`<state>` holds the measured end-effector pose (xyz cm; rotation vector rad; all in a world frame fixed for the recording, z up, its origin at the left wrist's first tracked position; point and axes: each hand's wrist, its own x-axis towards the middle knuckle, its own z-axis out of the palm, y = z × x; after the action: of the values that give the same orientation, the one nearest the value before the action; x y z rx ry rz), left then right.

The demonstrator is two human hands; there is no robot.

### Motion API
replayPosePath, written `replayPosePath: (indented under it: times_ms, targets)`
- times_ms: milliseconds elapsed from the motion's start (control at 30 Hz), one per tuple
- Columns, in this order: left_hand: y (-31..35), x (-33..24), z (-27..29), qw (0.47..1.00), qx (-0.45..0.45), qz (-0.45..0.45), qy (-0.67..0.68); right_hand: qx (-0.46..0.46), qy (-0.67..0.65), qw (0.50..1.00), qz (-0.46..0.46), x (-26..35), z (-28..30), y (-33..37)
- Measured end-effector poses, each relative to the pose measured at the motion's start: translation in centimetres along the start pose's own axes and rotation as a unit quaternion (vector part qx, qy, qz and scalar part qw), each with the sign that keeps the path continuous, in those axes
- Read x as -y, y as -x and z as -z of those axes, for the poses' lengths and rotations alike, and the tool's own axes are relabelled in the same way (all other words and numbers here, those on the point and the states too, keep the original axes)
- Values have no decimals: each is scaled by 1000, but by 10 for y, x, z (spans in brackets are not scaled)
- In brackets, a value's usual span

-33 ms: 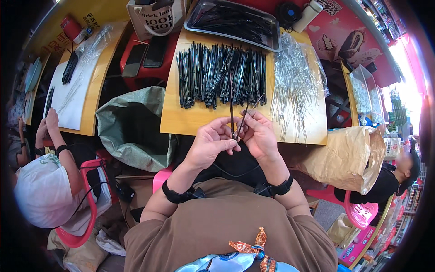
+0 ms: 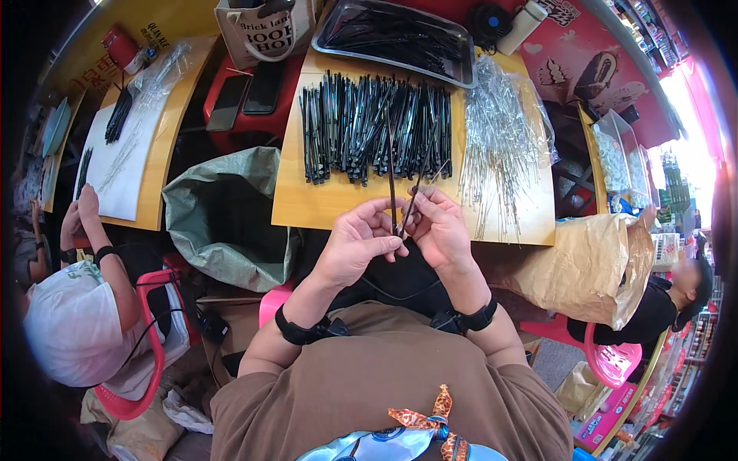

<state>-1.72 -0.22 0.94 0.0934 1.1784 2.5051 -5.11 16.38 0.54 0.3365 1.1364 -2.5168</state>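
Above the front edge of the table (image 2: 323,207), my left hand (image 2: 354,244) pinches a thin dark strip (image 2: 393,180) that stands nearly upright. Close beside it, my right hand (image 2: 440,227) is closed on a second slim dark strip (image 2: 417,187), and a thin wire-like end slants up past its fingers. The fingertips of both hands almost meet at the strips' lower ends, so the exact contact there is hidden. Just beyond my hands lies a wide row of black strips (image 2: 338,127). To its right is a loose bunch of thin silvery wires (image 2: 500,146).
A metal tray (image 2: 319,44) of black strips stands at the back. An open green sack (image 2: 223,165) is on the left, and a brown paper bag (image 2: 576,257) on the right. Co-workers sit on both sides; two phones (image 2: 264,88) lie on a red stool (image 2: 288,115).
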Motion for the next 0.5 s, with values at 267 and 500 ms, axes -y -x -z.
replayPosePath:
  times_ms: [267,500]
  targets:
    - [1,-3,3,1000,-7,12,-16,-4,67,996,53,3,1,1]
    - [5,-33,15,962,36,71,-262,60,214,975,13,75,-7,0]
